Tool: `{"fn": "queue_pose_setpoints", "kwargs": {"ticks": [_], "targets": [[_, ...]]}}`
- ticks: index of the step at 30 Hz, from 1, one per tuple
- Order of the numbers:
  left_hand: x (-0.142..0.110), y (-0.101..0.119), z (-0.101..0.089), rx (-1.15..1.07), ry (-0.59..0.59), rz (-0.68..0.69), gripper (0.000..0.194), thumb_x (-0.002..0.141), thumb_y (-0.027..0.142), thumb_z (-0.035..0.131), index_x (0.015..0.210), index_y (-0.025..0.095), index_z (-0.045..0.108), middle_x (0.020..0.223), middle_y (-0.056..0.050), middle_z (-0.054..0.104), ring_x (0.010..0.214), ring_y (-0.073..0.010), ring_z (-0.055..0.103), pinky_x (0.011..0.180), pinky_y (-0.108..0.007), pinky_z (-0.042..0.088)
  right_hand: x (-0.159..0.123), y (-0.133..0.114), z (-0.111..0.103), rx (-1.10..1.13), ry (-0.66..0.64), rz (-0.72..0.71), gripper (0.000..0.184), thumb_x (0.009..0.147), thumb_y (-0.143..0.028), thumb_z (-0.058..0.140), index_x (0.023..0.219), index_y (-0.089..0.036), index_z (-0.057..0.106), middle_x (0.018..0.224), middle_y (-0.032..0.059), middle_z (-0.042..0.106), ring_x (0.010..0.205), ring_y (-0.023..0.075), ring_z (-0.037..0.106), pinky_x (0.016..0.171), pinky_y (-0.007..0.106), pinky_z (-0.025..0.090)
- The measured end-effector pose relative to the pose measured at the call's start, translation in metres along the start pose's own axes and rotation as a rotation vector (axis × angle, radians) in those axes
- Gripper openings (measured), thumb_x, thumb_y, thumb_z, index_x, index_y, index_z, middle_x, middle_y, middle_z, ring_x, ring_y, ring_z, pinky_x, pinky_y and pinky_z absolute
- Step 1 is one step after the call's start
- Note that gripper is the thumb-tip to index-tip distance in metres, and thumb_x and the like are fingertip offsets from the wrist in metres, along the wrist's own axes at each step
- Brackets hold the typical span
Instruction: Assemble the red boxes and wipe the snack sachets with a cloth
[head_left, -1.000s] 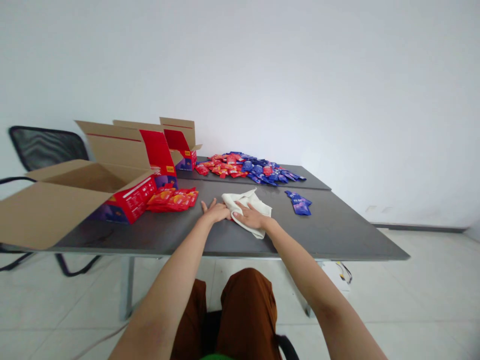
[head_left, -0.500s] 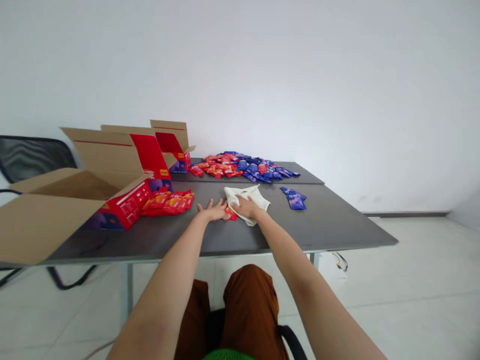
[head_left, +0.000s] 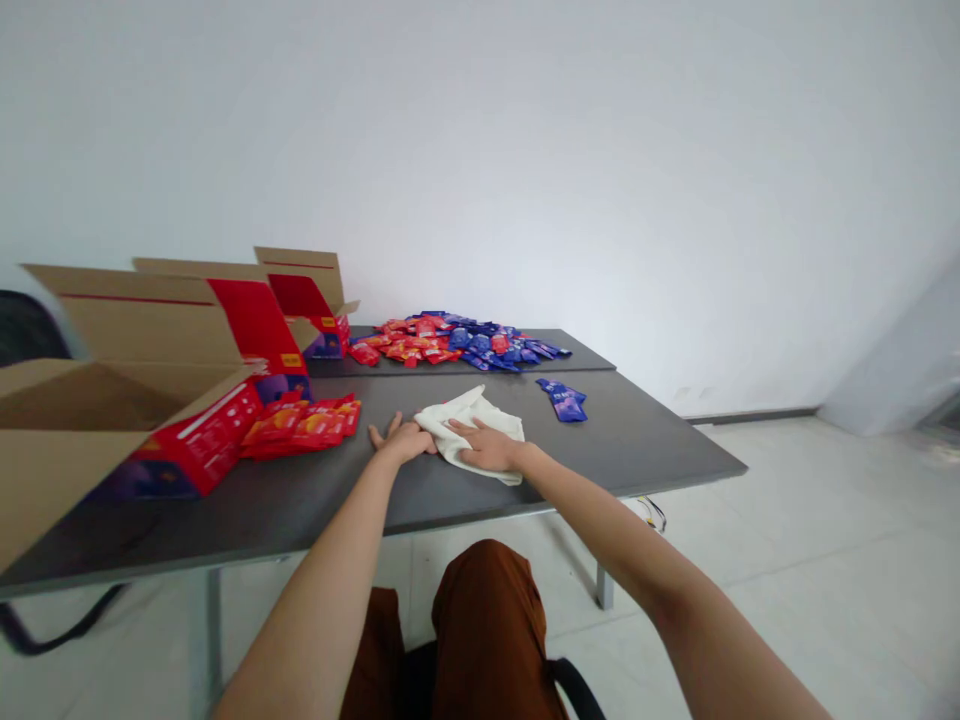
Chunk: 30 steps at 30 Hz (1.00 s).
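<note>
My left hand (head_left: pixel 403 440) lies flat on the grey table, its fingertips pointing away from me and its thumb side against the edge of a crumpled white cloth (head_left: pixel 469 430). My right hand (head_left: pixel 487 447) rests palm down on the cloth, fingers spread and not gripping. To the left of my left hand lies a pile of red foil packets (head_left: pixel 300 428). A smaller group of blue packets (head_left: pixel 562 401) lies to the right of the cloth. Whatever lies beneath the cloth is hidden.
Open cardboard boxes with red and blue printing (head_left: pixel 210 440) stand at the table's left, one overhanging its edge. A mixed heap of red and blue packets (head_left: pixel 457 342) lies on the far table section. A black chair (head_left: pixel 22 325) stands beyond the boxes.
The whole scene has shifted left and tilted in view as my head turned. A red packet showing by the cloth earlier is no longer visible, and my hands stand slightly further apart.
</note>
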<state>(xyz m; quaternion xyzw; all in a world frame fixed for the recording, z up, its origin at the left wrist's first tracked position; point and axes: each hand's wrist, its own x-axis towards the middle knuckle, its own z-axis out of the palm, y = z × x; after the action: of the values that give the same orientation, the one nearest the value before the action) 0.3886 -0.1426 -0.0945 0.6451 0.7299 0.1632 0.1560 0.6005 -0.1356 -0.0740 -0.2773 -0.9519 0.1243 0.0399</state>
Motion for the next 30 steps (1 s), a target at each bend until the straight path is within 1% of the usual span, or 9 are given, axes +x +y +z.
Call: {"fn": "queue_pose_setpoints", "kwargs": {"ticks": [2, 4, 8, 11, 15, 19, 22, 26, 30], "targets": [[-0.003, 0.003, -0.003, 0.037, -0.090, -0.044, 0.082, 0.055, 0.037, 0.071, 0.134, 0.042, 0.053, 0.156, 0.006, 0.033, 0.148, -0.0343, 0.005, 0.115, -0.063, 0.004, -0.006, 0.000, -0.001, 0.035, -0.029, -0.014, 0.061, 0.093, -0.026, 0.041, 0.152, -0.013, 0.030, 0.158, 0.0097, 0.020, 0.147, 0.0196, 0.020, 0.121, 0.040, 0.005], [-0.006, 0.006, -0.007, 0.048, -0.152, -0.053, 0.084, 0.055, 0.038, 0.070, 0.135, 0.051, 0.048, 0.158, 0.015, 0.020, 0.148, -0.0341, -0.002, 0.113, -0.066, -0.004, -0.006, 0.004, 0.000, 0.042, -0.030, -0.008, 0.061, 0.093, -0.026, 0.041, 0.151, -0.012, 0.032, 0.158, 0.0107, 0.022, 0.146, 0.0210, 0.022, 0.121, 0.041, 0.007], [-0.016, 0.011, -0.019, 0.048, -0.208, -0.039, 0.077, 0.060, 0.045, 0.069, 0.133, 0.053, 0.049, 0.159, 0.015, 0.018, 0.148, -0.0346, -0.008, 0.108, -0.070, -0.011, 0.006, 0.010, 0.006, -0.007, 0.057, 0.012, 0.063, 0.092, -0.031, 0.043, 0.153, -0.019, 0.030, 0.157, 0.0090, 0.025, 0.146, 0.0226, 0.022, 0.120, 0.046, 0.009], [-0.022, 0.014, -0.028, 0.040, -0.237, -0.011, 0.073, 0.063, 0.052, 0.068, 0.134, 0.052, 0.049, 0.160, 0.016, 0.010, 0.147, -0.0365, -0.008, 0.106, -0.073, -0.009, 0.019, 0.010, 0.008, -0.026, 0.086, 0.102, 0.062, 0.093, -0.035, 0.040, 0.152, -0.015, 0.033, 0.157, 0.0119, 0.027, 0.146, 0.0241, 0.021, 0.120, 0.046, 0.010], [-0.025, 0.017, -0.034, 0.065, -0.271, -0.011, 0.088, 0.065, 0.052, 0.068, 0.145, 0.051, 0.032, 0.161, 0.012, 0.006, 0.148, -0.0344, -0.007, 0.107, -0.073, -0.005, 0.041, 0.016, 0.004, -0.037, 0.101, 0.230, 0.063, 0.092, -0.031, 0.040, 0.150, -0.006, 0.033, 0.155, 0.0165, 0.028, 0.145, 0.0248, 0.026, 0.120, 0.042, 0.012], [-0.023, 0.021, -0.033, 0.079, -0.236, -0.096, 0.099, 0.064, 0.050, 0.071, 0.151, 0.042, 0.024, 0.162, 0.006, 0.005, 0.149, -0.0296, -0.006, 0.113, -0.065, -0.002, 0.054, 0.024, 0.000, -0.058, 0.091, 0.263, 0.061, 0.091, -0.027, 0.042, 0.149, -0.010, 0.035, 0.155, 0.0143, 0.031, 0.144, 0.0244, 0.029, 0.120, 0.043, 0.015], [-0.019, 0.022, -0.030, 0.070, -0.162, -0.199, 0.116, 0.058, 0.051, 0.077, 0.154, 0.034, 0.015, 0.163, -0.004, -0.006, 0.149, -0.0290, 0.000, 0.117, -0.056, 0.001, 0.049, 0.023, 0.003, -0.064, 0.105, 0.189, 0.065, 0.087, -0.025, 0.046, 0.150, -0.013, 0.034, 0.155, 0.0124, 0.032, 0.142, 0.0262, 0.032, 0.119, 0.045, 0.018], [-0.014, 0.023, -0.027, 0.019, -0.081, -0.305, 0.135, 0.048, 0.040, 0.084, 0.155, 0.033, 0.004, 0.161, -0.013, -0.018, 0.148, -0.0327, 0.010, 0.117, -0.051, 0.005, 0.035, 0.013, 0.008, -0.016, 0.105, 0.004, 0.068, 0.081, -0.019, 0.047, 0.148, -0.015, 0.039, 0.155, 0.0084, 0.034, 0.139, 0.0262, 0.038, 0.118, 0.044, 0.021], [-0.011, 0.025, -0.022, 0.036, -0.050, -0.402, 0.138, 0.039, 0.035, 0.088, 0.155, 0.023, 0.013, 0.160, -0.018, -0.018, 0.148, -0.0356, -0.002, 0.118, -0.044, 0.003, 0.035, 0.005, 0.005, 0.063, 0.134, 0.032, 0.058, 0.076, -0.017, 0.046, 0.132, -0.018, 0.059, 0.140, 0.0051, 0.055, 0.128, 0.0277, 0.051, 0.114, 0.044, 0.031]]}}
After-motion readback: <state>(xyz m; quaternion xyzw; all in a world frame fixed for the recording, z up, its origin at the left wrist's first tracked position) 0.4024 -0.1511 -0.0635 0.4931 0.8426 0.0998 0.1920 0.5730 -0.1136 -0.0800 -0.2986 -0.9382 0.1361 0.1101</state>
